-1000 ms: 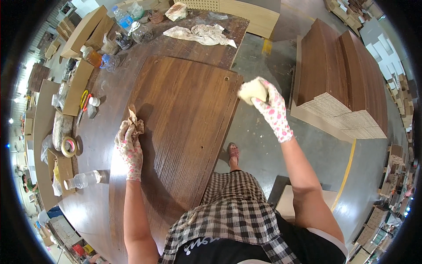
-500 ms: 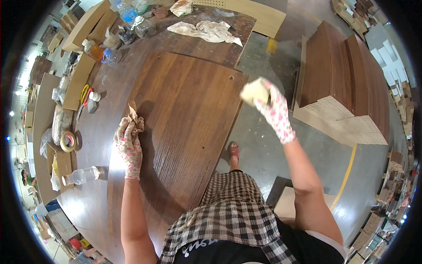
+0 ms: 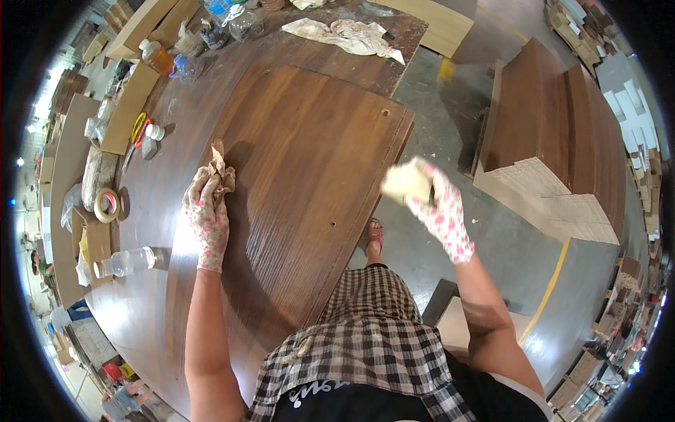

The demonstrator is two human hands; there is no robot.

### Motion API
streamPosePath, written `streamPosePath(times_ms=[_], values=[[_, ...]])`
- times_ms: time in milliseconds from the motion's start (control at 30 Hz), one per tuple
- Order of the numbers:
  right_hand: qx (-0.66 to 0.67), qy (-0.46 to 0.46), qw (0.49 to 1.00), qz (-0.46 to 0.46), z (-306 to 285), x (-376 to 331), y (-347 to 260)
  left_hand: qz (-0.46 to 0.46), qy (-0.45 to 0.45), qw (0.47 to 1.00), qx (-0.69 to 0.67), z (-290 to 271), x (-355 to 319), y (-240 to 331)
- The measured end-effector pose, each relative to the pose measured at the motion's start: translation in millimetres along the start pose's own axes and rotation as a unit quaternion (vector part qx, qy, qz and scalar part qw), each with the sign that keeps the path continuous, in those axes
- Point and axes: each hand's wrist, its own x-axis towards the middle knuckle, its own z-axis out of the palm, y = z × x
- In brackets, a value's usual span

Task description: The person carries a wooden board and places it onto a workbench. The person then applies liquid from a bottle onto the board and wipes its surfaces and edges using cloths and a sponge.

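A dark brown wood-grain panel point(image 3: 302, 155) lies on the table, with small round holes near its right side. My left hand point(image 3: 209, 218), in a white glove with pink spots, is closed around a crumpled, stained rag point(image 3: 223, 176) at the panel's left part. A matching glove covers my right hand point(image 3: 444, 211), which grips a pale yellow block, perhaps a sponge point(image 3: 406, 183), at the panel's right edge. Whether the block touches that edge I cannot tell.
Scissors point(image 3: 137, 133), a tape roll point(image 3: 107, 205) and a clear bottle point(image 3: 126, 263) lie along the table's left side. Bottles and jars point(image 3: 184, 68) stand at the far left. A whitish cloth point(image 3: 344, 36) lies at the back. Stacked brown panels point(image 3: 527, 119) stand on the right.
My right hand has come nearer along the panel's right edge with the yellow block. My left hand stays at the panel's left part with the rag. The whole view has shifted slightly.
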Motion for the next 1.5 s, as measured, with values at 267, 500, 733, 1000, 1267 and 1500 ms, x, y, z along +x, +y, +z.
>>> streamPosePath(times_ms=[267, 500, 733, 1000, 1267, 1500], values=[[-0.047, 0.109, 0.992, 0.035, 1.3, 40.6, 10.7, 0.004, -0.014, 1.000, 0.011, -0.1, 4.2, 7.2], [0.028, -0.097, 0.994, -0.047, 9.4, -45.3, -36.0, -0.010, -0.013, 1.000, -0.001, -3.8, 2.1, 5.4], [-0.051, 0.106, 0.993, 0.011, 13.6, -1.3, -18.0, -0.007, 0.019, 0.990, -0.141, -16.8, -18.6, 14.2], [0.075, -0.097, 0.992, -0.031, 33.7, -104.6, -79.0, -0.006, 0.037, 0.995, -0.093, -56.0, -100.6, -17.3], [-0.089, 0.112, 0.989, 0.023, 33.7, -50.5, -61.6, -0.024, 0.024, 0.996, -0.086, -87.3, -144.7, -36.3], [-0.032, -0.059, 0.997, -0.033, 57.6, -134.2, -116.8, -0.082, 0.059, 0.995, -0.013, -120.4, -204.8, -76.7]])
